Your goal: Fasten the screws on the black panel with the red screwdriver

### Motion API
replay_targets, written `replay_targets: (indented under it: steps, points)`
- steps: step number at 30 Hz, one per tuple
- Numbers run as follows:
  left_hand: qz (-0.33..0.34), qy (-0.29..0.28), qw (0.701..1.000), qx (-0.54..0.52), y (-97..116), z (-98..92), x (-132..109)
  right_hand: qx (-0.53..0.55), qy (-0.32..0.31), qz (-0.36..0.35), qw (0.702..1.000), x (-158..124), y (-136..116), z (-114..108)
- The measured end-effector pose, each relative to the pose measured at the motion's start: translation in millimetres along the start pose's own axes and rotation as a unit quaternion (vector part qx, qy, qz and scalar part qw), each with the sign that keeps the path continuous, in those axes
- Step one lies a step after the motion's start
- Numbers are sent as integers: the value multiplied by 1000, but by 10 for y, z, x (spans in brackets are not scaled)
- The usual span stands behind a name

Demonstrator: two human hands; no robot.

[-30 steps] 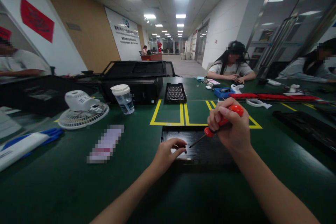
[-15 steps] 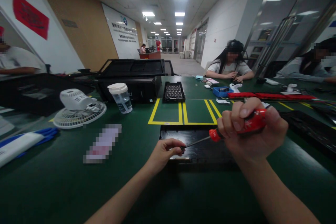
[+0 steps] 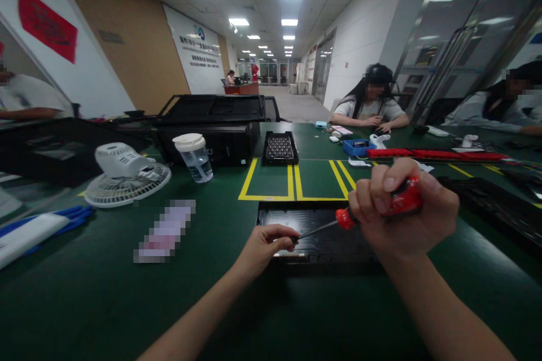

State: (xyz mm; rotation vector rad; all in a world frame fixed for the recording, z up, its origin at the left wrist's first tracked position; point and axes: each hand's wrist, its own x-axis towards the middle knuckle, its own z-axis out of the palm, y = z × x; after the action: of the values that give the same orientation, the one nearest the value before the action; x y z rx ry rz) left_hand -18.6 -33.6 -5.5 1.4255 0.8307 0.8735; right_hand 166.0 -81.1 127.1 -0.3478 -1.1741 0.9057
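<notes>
My right hand (image 3: 404, 208) is wrapped round the red handle of a screwdriver (image 3: 347, 219), whose thin metal shaft slants down to the left. My left hand (image 3: 271, 242) pinches at the shaft's tip; whatever small piece sits between its thumb and fingers is too hidden to name. Both hands are above a shiny black panel (image 3: 326, 245) with a raised edge, which lies flat on the green table. My right hand and forearm cover the panel's right end.
A white fan (image 3: 127, 175), a lidded water bottle (image 3: 195, 158) and blue-white gloves (image 3: 46, 231) stand or lie to the left. Beyond the yellow tape are a black tray (image 3: 281, 148) and a blue box (image 3: 357, 147). Black frames (image 3: 495, 208) lie right. Other people sit around the table.
My right hand and the screwdriver have shifted very slightly left. My left hand stays at the tip.
</notes>
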Motion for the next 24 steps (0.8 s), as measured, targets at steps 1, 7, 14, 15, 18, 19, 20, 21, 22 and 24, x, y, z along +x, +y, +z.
replay_targets:
  steps: [1,7,14,15,18,19,20,21,22,24]
  points:
    - [0,-1,1000,1,3,2,-1,0,-3,1,1000,1,0,1]
    - [8,-14,1000,-8,2,5,0,25,-26,1,999,5,18,-10]
    - [-2,-39,999,-38,-49,-6,6,19,-71,8,997,7,28,-38]
    - [-10,-48,998,-48,-64,-3,7,16,-83,6,996,3,27,-41]
    - [-51,-71,990,-113,-118,14,10,18,-120,6,993,-22,21,-48]
    - [-63,-82,985,-138,-135,22,10,22,-130,8,991,-33,18,-49]
    - [-73,-91,980,-160,-149,30,9,26,-140,12,990,-45,17,-49]
    - [-82,-99,976,-176,-158,38,7,26,-148,19,988,-54,16,-48]
    - [-92,-104,973,-186,-164,46,5,28,-157,24,987,-61,16,-46]
    - [-111,-109,969,-190,-164,57,0,37,-178,20,983,-65,19,-41]
